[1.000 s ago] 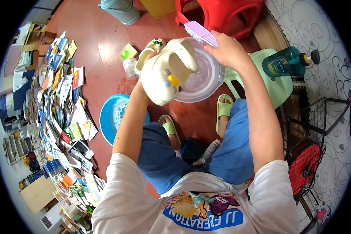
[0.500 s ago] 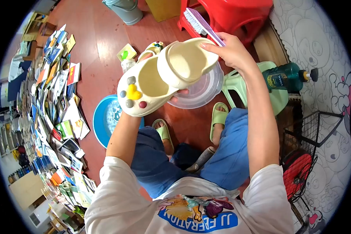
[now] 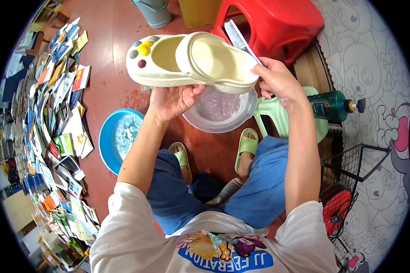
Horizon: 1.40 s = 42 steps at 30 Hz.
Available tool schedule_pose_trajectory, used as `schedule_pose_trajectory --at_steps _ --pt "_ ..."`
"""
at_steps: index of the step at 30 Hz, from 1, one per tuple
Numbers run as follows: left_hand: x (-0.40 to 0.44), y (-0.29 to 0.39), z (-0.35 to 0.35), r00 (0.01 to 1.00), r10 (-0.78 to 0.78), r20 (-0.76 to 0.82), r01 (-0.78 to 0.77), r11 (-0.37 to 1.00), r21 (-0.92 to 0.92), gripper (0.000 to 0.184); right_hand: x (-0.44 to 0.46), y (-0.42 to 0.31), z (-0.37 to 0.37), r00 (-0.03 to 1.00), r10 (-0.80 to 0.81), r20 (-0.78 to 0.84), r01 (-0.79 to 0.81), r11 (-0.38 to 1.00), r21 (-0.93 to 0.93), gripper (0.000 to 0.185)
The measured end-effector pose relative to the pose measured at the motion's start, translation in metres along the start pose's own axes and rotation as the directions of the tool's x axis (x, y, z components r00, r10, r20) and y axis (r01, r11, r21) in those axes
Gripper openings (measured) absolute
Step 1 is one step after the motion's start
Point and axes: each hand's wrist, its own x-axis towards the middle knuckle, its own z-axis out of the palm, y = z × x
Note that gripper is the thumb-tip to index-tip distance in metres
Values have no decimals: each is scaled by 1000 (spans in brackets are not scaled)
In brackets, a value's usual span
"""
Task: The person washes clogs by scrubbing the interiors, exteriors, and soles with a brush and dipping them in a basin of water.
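A cream clog (image 3: 168, 79) with coloured round charms and a yellow one on its toe is held up sideways, toe to the left. My left hand (image 3: 174, 101) supports it from below, fingers against its side. With my right hand (image 3: 278, 82) I grip a white-bristled brush (image 3: 237, 37) and touch the clog's heel end. Below the clog is a clear round basin (image 3: 223, 113) of water. At the left stands a blue basin (image 3: 107, 141) with sudsy water.
A red stool (image 3: 300, 22) and a grey-blue bucket (image 3: 155, 11) are ahead. Right, a green pump bottle (image 3: 330, 105) lies on a pale green stool (image 3: 321, 129), near a wire basket (image 3: 351, 164). Many books (image 3: 64, 143) spread along the left.
The clog has swung from tilted down toward me to nearly level, and moved up, with its toe farther left. My left hand has come into view beneath it. The brush stays in my right hand.
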Motion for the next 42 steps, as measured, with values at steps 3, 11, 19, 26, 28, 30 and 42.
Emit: schedule_pose_trajectory --at_steps 3,11,19,26,28,30,42 --pt "4 -2 -6 993 16 113 -26 995 91 75 0 -1 -2 1000 -20 -12 21 1000 22 28" --pt "6 -7 -1 999 13 33 -15 997 73 100 4 5 -2 997 77 -3 -76 984 163 19" --pt "10 -27 31 947 315 -59 -216 764 608 92 -1 9 21 980 137 142 -174 936 305 17" --pt "8 -40 43 874 470 -125 -252 657 711 81 -8 9 55 944 201 262 -280 908 313 20" --pt "7 -42 44 869 479 -123 -258 651 714 81 -9 11 59 939 201 280 -289 901 323 21" --pt "7 -40 42 872 474 -125 -256 658 709 80 -9 13 62 930 212 300 -312 888 337 23" --pt "-16 -13 37 796 427 -428 -94 787 610 55 59 140 81 986 162 -38 -165 983 -80 25"
